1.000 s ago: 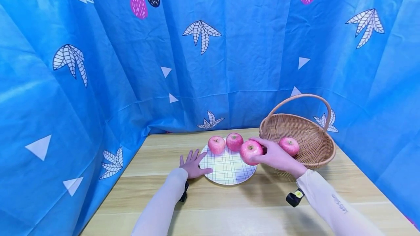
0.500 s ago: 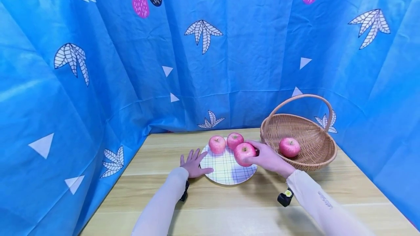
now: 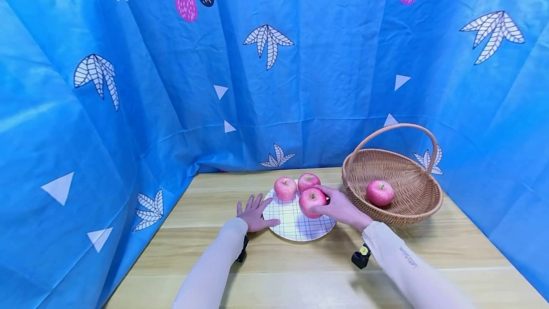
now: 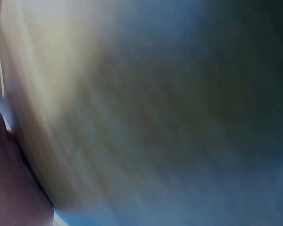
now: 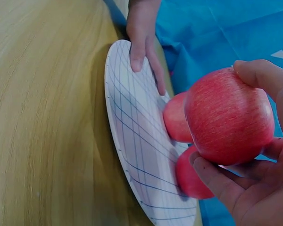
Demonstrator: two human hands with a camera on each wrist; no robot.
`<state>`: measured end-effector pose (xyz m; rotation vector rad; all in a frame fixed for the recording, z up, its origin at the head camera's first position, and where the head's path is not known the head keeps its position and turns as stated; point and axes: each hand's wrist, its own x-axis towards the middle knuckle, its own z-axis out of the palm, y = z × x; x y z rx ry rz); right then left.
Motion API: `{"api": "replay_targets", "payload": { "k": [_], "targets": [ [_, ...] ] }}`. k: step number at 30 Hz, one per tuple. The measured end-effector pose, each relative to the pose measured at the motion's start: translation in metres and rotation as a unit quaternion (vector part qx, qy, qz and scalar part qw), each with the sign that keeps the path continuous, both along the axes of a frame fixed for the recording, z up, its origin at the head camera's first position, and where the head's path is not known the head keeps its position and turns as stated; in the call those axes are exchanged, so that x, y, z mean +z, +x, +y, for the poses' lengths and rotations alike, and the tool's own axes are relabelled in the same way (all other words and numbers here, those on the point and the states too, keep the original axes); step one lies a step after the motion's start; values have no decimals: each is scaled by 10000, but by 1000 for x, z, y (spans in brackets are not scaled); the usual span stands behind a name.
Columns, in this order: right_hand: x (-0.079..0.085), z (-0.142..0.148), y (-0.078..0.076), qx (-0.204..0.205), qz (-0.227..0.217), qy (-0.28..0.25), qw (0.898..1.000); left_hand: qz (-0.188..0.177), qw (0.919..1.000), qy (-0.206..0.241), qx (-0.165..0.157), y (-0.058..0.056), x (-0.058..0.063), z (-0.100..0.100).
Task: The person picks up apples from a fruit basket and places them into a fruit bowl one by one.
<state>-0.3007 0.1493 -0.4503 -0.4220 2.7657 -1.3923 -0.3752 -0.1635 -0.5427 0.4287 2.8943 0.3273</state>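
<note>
My right hand grips a red apple between thumb and fingers, over the right part of a round white plate with a blue checked pattern. Two more apples sit at the plate's back: one apple to the left, another apple just behind the held one. With fingers spread, my left hand rests at the plate's left edge, its thumb reaching over the rim. The left wrist view is mostly blurred tabletop, with a bit of hand at its left side.
On the right stands a wicker basket with a tall arched handle and one apple in it. The wooden table runs back to a blue patterned curtain, which hangs behind and along both sides.
My right hand has carried its apple leftward from beside the basket to over the plate. My left hand stays in place at the rim.
</note>
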Motion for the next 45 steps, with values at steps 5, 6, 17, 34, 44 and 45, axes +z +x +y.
{"api": "replay_targets", "payload": {
  "k": [5,6,17,34,44,45],
  "targets": [
    [-7,-9,-5,25,-103,-173,9998,7,10000,-32,10,1,2,0],
    [-8,-11,-6,36,-121,-202,9997,5,10000,-35,9,1,2,0],
    [-20,-30,-12,-23,-181,-263,9995,-19,10000,-49,-22,0,1,1],
    [-35,-47,-16,82,-125,-464,9988,-7,10000,33,-56,1,0,0],
    [-37,-56,-15,156,-295,-725,9968,82,9999,0,-70,0,-2,0],
    [-38,-57,-16,174,-271,-743,9967,81,9999,12,-70,0,-2,-1]
  ]
}}
